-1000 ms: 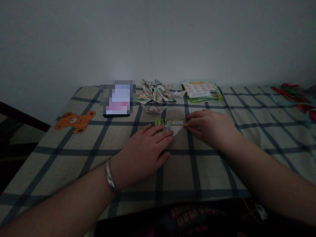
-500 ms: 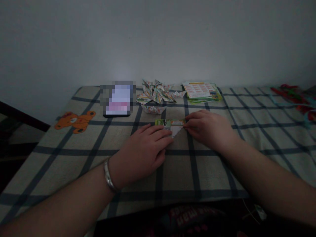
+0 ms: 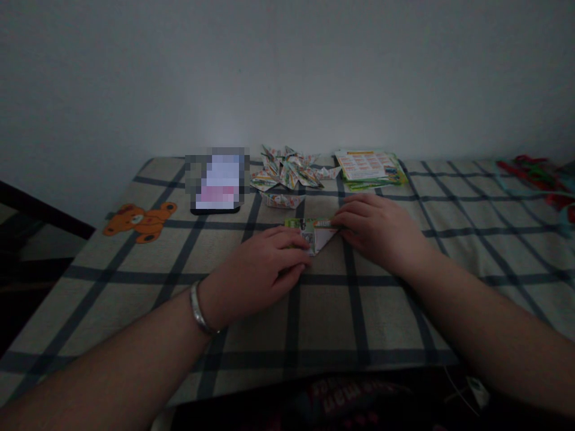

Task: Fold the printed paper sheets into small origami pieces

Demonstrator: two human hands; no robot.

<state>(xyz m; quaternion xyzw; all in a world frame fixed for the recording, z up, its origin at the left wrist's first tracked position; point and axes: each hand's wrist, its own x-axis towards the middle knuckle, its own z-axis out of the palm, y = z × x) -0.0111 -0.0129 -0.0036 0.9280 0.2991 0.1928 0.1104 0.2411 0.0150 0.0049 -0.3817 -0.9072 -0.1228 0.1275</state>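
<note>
A small printed paper [image 3: 317, 232], partly folded with a white triangular flap, lies on the checked tablecloth [image 3: 359, 311]. My left hand [image 3: 256, 269], with a metal bracelet on the wrist, presses its fingertips on the paper's left part. At the paper's right end, my right hand [image 3: 380, 230] pinches the edge with curled fingers. Both hands rest on the cloth.
Behind the paper lie a pile of folded paper figures [image 3: 290, 170], one more folded piece [image 3: 282, 200], a stack of printed leaflets [image 3: 368, 167] and a lit phone [image 3: 216, 184]. A bear patch [image 3: 139, 218] marks the cloth at left. Red and teal ribbons [image 3: 539, 176] lie far right.
My left hand's fingers have curled in a little and drawn back along the paper. The right hand has stayed at the paper's right end.
</note>
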